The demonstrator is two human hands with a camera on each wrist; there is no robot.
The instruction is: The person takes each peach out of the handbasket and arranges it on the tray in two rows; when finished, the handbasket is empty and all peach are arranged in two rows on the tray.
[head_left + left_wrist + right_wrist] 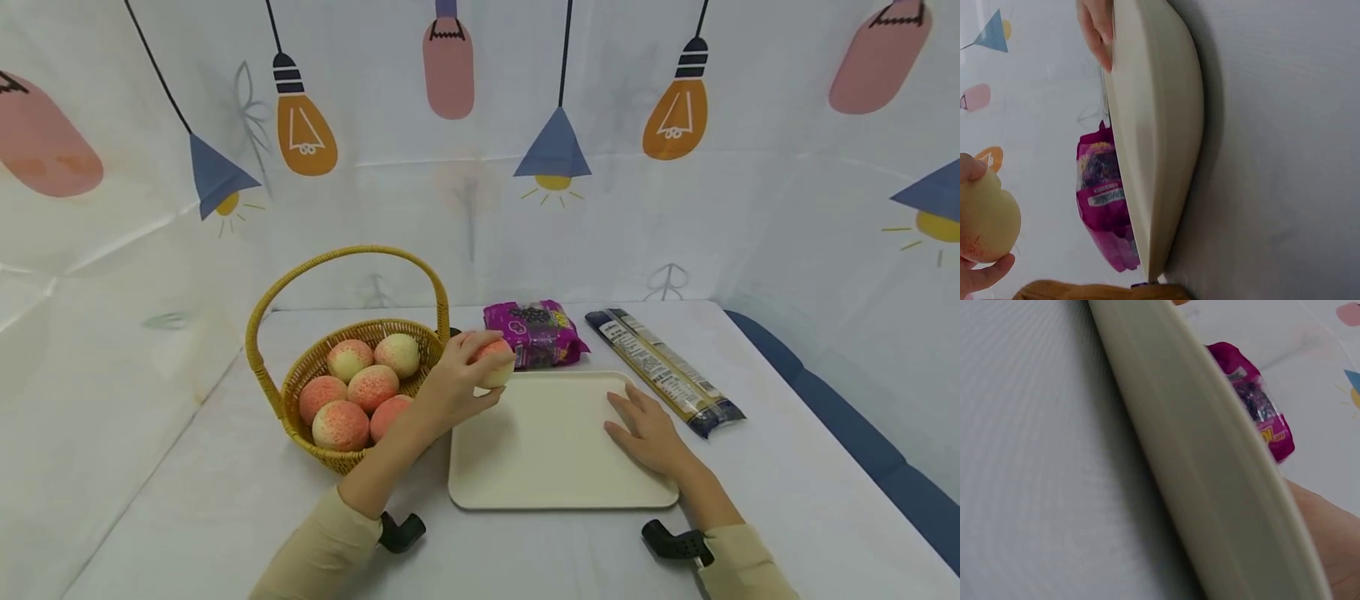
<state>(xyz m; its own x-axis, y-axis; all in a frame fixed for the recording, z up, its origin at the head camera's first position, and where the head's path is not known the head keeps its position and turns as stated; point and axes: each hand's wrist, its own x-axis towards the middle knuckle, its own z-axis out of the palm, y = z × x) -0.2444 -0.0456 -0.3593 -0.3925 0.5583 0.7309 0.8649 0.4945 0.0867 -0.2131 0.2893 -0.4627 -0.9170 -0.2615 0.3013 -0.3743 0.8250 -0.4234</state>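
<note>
Between thumb and fingers my left hand [453,383] grips a peach [497,367], pale cream with a red blush, held over the back left corner of a cream tray [555,450]. The same peach [988,219] fills the left edge of the left wrist view. My right hand [648,433] rests at the tray's right side, its fingers extended over the rim and holding nothing. To the left, a woven basket [300,375] with a tall handle contains several more peaches [372,388]; my left forearm overlaps its right edge.
Behind the tray lies a purple snack bag [536,333]. A long, flat gold and dark packet [663,367] lies diagonally at the back right. A white cloth covers the table [180,517], and a dark blue seat edge [847,425] runs along the right.
</note>
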